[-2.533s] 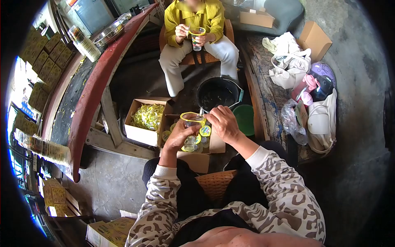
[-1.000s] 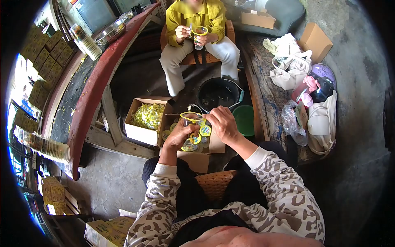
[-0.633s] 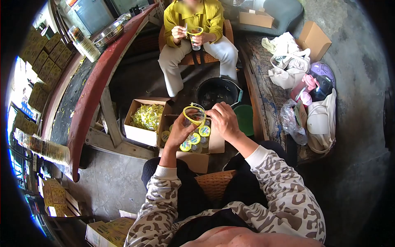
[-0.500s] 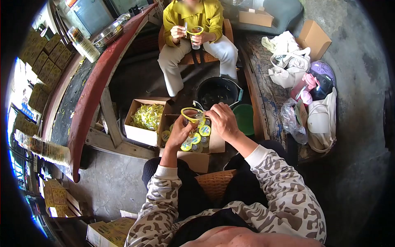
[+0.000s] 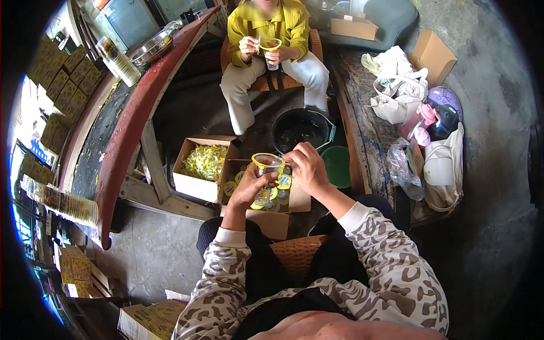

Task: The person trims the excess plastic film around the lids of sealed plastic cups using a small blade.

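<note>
One cup [image 5: 265, 171] grasped in left hand [image 5: 247, 189], right hand [image 5: 306, 169] pinched near rim [image 5: 268, 166], hold unclear; light, level grip suits best.

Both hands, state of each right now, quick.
Left hand: closed around the yellow-rimmed cup.
Right hand: fingers pinched together at the cup's rim; what they grip, if anything, cannot be told.

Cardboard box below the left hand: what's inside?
The box holds clear cups, some with yellow printed tops; anything behind the left hand and held cup is hidden.
</note>
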A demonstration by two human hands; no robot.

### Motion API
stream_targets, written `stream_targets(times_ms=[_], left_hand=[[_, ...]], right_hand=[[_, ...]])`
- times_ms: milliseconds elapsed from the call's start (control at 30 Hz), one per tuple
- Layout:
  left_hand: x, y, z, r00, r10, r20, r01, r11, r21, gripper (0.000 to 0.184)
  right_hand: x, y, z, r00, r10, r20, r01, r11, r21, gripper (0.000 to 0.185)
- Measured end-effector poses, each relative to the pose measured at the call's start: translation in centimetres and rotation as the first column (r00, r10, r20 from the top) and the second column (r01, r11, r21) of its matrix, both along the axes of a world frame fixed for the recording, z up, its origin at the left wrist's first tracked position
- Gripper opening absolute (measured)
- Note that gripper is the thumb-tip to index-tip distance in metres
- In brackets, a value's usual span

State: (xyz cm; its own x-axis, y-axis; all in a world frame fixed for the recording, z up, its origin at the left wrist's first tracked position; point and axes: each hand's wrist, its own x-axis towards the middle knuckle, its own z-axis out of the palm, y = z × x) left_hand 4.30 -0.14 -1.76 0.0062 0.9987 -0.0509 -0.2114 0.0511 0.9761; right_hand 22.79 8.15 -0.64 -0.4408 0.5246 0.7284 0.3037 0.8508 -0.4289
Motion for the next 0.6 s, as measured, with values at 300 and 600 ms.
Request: stream_targets(times_ms=[300, 600], left_hand=[[0.2, 0.3, 1.2, 1.000, -0.023, 0.004, 0.023, 1.000, 0.016, 0.043], [-0.1, 0.1, 1.1, 0.995, -0.048, -0.090, 0.053, 0.997, 0.060, 0.046]], right_hand=[[0.8, 2.8, -1.6, 0.909, 0.088, -0.406, -0.342, 0.715, -0.609, 0.012], [1.6, 2.5, -0.2, 0.872, 0.244, -0.423, -0.487, 0.356, -0.798, 0.011]])
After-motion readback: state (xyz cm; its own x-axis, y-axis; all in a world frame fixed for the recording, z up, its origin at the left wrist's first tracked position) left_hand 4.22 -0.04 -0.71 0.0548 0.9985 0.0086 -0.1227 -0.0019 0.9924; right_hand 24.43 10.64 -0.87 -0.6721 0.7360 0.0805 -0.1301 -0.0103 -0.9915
